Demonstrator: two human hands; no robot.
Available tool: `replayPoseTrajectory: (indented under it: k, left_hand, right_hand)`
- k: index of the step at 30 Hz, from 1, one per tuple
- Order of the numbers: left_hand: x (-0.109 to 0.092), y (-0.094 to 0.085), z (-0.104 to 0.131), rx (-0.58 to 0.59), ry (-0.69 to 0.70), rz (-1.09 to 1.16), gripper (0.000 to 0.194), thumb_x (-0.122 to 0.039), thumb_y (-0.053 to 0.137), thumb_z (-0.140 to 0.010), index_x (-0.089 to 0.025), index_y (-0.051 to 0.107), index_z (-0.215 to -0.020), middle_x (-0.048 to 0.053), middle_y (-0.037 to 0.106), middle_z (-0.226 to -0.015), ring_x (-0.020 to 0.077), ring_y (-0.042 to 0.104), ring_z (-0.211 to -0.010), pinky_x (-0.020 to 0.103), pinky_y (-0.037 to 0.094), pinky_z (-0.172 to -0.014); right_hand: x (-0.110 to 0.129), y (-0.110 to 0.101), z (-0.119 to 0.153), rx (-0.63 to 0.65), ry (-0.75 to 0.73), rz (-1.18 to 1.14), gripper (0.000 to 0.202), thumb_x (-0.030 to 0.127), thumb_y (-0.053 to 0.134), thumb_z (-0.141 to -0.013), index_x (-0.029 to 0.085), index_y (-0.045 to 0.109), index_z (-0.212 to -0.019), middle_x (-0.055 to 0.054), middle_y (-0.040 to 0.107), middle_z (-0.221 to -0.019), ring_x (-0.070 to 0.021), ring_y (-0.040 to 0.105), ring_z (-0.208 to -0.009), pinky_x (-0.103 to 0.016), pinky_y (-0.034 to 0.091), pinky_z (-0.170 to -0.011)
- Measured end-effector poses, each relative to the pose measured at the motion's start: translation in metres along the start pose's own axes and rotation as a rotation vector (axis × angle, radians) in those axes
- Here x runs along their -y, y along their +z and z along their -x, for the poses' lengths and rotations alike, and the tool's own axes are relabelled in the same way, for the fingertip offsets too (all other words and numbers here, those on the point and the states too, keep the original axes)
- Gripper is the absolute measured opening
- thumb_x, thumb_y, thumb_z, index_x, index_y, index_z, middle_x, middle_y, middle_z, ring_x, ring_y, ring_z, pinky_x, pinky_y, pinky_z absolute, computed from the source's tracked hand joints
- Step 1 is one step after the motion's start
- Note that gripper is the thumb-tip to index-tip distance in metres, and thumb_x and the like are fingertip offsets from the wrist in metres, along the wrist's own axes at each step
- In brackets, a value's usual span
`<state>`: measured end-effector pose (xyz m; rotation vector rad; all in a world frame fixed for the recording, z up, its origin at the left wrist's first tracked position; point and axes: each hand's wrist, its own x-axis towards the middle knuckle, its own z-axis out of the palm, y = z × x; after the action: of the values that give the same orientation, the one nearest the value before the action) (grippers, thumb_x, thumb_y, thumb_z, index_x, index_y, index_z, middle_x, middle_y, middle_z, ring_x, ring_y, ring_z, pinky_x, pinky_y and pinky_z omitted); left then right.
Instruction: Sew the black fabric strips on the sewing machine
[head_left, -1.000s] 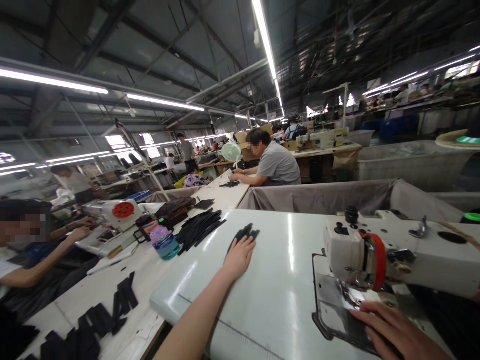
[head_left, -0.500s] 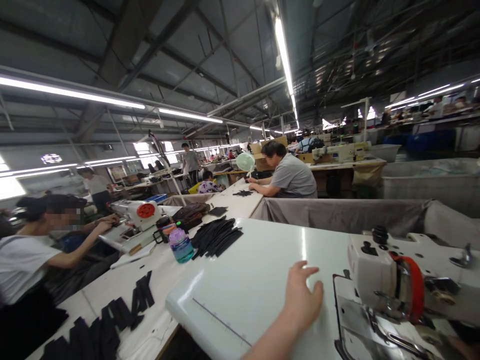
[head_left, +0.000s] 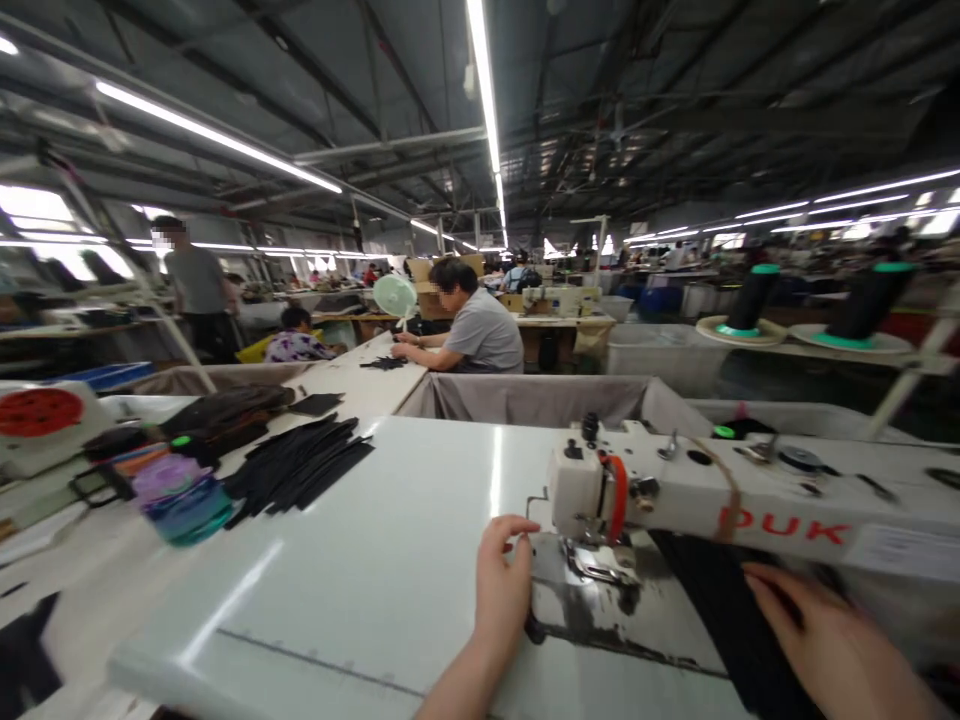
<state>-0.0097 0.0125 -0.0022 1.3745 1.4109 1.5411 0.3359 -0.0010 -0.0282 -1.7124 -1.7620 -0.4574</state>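
My left hand (head_left: 501,580) is at the left edge of the sewing machine's metal plate (head_left: 600,610). Its thumb and forefinger are apart, and nothing shows between them. To the right, my right hand (head_left: 832,635) has its fingers closed at the edge of black fabric strips (head_left: 720,610), which lie beneath the machine arm. Some of its fingertips are hidden against the dark cloth. The white sewing machine (head_left: 675,490) has a red guard (head_left: 616,500) beside its head, and its presser foot (head_left: 600,562) stands between my hands.
A pile of black strips (head_left: 300,465) lies at the table's far left, beside a purple and blue bottle (head_left: 180,500). Thread cones (head_left: 750,300) stand on a rack at right. Beyond the grey cloth bin (head_left: 540,398), a co-worker (head_left: 484,330) handles dark pieces.
The view has swung right, bringing the whole machine arm and thread cones into sight. My left hand is now beside the metal plate, and my right hand has come into clear view at the black strips.
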Motion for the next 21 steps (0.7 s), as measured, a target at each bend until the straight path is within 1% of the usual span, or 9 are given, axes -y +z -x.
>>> replayPoseTrajectory:
  k: [2,4,5,8,11,13,17,19,21]
  left_hand:
    - [0.002,-0.002,-0.002,-0.005,0.004,0.02,0.022,-0.023,0.049,-0.078,-0.02,0.069,-0.083,0.006,0.067,-0.095,0.0243,0.06,-0.098,0.035,0.046,-0.079]
    - [0.002,-0.003,-0.003,-0.005,-0.005,0.029,0.022,-0.028,0.05,-0.077,-0.02,0.07,-0.081,0.006,0.067,-0.095,0.0245,0.06,-0.098,0.034,0.047,-0.079]
    - [0.001,-0.004,-0.003,-0.004,-0.01,0.031,0.022,-0.029,0.05,-0.077,-0.02,0.07,-0.08,0.006,0.067,-0.095,0.0245,0.06,-0.098,0.034,0.047,-0.079]
    - [-0.002,-0.005,-0.002,0.0,-0.019,0.029,0.023,-0.031,0.05,-0.076,-0.021,0.07,-0.079,0.007,0.067,-0.095,0.0243,0.06,-0.099,0.033,0.047,-0.079]
    - [-0.001,-0.005,-0.003,0.003,-0.024,0.017,0.024,-0.033,0.05,-0.075,-0.02,0.07,-0.077,0.007,0.067,-0.095,0.0246,0.061,-0.098,0.034,0.048,-0.078]
    - [0.0,-0.005,-0.004,-0.001,-0.029,0.004,0.024,-0.035,0.051,-0.075,-0.021,0.071,-0.078,0.007,0.067,-0.096,0.0253,0.061,-0.098,0.034,0.048,-0.077]
    - [0.005,-0.007,-0.005,0.003,-0.038,0.007,0.025,-0.039,0.055,-0.075,-0.02,0.071,-0.08,0.007,0.068,-0.098,0.0264,0.06,-0.101,0.033,0.048,-0.079]
    - [0.005,-0.007,-0.004,0.034,-0.087,0.033,0.027,-0.041,0.057,-0.075,-0.019,0.07,-0.084,0.007,0.069,-0.094,0.0258,0.062,-0.095,0.032,0.048,-0.074]
    - [0.002,-0.006,-0.002,0.082,-0.161,0.06,0.031,-0.042,0.058,-0.075,-0.018,0.07,-0.091,0.005,0.069,-0.083,0.0237,0.063,-0.083,0.03,0.047,-0.067]
  right_hand:
    - [0.009,-0.017,-0.008,0.047,0.011,0.004,0.039,0.041,0.038,-0.092,0.021,0.07,-0.097,-0.008,0.073,-0.098,-0.027,0.07,-0.08,-0.04,0.056,-0.069]
    - [0.025,-0.027,-0.015,0.129,0.065,0.02,0.036,0.039,0.039,-0.09,0.022,0.071,-0.094,-0.007,0.075,-0.089,-0.0259,0.071,-0.071,-0.037,0.054,-0.063]
    - [0.035,-0.03,-0.018,0.186,0.077,0.016,0.033,0.037,0.041,-0.089,0.023,0.071,-0.093,-0.005,0.075,-0.088,-0.0249,0.071,-0.07,-0.036,0.054,-0.062]
    - [0.067,-0.035,-0.02,0.356,0.018,-0.006,0.024,0.03,0.046,-0.089,0.024,0.069,-0.089,-0.003,0.074,-0.091,-0.0213,0.071,-0.077,-0.03,0.052,-0.066]
    - [0.095,-0.035,-0.017,0.478,0.019,0.15,0.012,0.023,0.055,-0.087,0.02,0.065,-0.08,-0.005,0.071,-0.081,-0.0221,0.069,-0.074,-0.029,0.049,-0.062]
    - [0.107,-0.033,-0.016,0.485,0.029,0.205,0.004,0.016,0.061,-0.082,0.017,0.063,-0.08,-0.008,0.07,-0.077,-0.024,0.069,-0.075,-0.028,0.047,-0.061]
    - [0.108,-0.031,-0.015,0.448,0.057,0.244,0.012,0.006,0.055,-0.082,0.017,0.059,-0.078,-0.006,0.067,-0.074,-0.0198,0.069,-0.072,-0.025,0.045,-0.06]
    - [0.104,-0.035,-0.013,0.413,0.073,0.247,0.016,0.005,0.051,-0.084,0.018,0.057,-0.079,-0.004,0.066,-0.076,-0.0171,0.068,-0.068,-0.023,0.043,-0.057]
    - [0.102,-0.04,-0.008,0.38,0.067,0.234,0.018,0.004,0.048,-0.086,0.019,0.057,-0.083,-0.002,0.064,-0.081,-0.0146,0.066,-0.066,-0.022,0.043,-0.055]
